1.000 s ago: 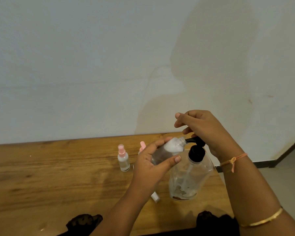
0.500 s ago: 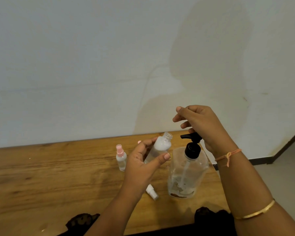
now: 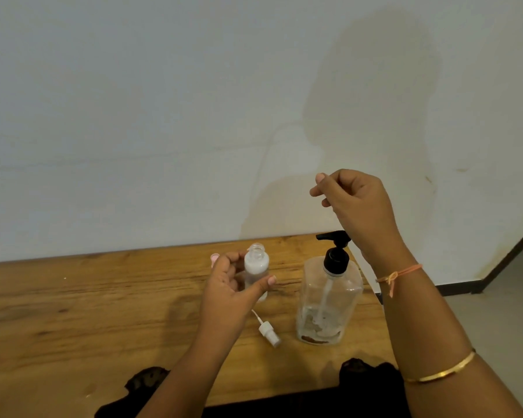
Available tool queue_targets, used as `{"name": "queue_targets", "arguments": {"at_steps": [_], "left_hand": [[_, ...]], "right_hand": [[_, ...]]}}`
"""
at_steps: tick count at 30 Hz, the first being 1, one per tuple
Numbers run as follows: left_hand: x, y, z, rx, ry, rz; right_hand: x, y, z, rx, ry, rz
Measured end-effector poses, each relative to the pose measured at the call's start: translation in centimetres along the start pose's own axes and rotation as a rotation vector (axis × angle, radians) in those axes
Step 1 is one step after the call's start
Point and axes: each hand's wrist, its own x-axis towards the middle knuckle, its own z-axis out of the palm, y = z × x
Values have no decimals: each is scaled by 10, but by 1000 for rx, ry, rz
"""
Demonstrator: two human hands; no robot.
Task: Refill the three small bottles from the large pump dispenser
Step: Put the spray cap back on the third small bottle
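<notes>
Clear dispenser (image 3: pixel 346 292) with black pump (image 3: pixel 335 260); white-filled bottle (image 3: pixel 255 264); brown grained table (image 3: pixel 73 297).

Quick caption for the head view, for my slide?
Left hand holds an uncapped small bottle upright beside the nearly empty pump dispenser; right hand hovers above it.
</notes>
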Motion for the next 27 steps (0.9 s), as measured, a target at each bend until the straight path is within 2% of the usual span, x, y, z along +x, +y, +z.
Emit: {"name": "queue_targets", "arguments": {"at_steps": [6, 11, 16, 27], "left_hand": [[-12, -1, -12, -12, 59, -52], [-20, -4, -25, 23, 70, -120], [-17, -9, -32, 56, 111, -157], [-2, -22, -33, 185, 98, -224]], "right_hand": [[-24, -11, 17, -86, 37, -267], [-52, -16, 41, -202, -68, -419], [-76, 4, 68, -312, -265, -255], [-101, 97, 111, -852, -745, 116]]}}
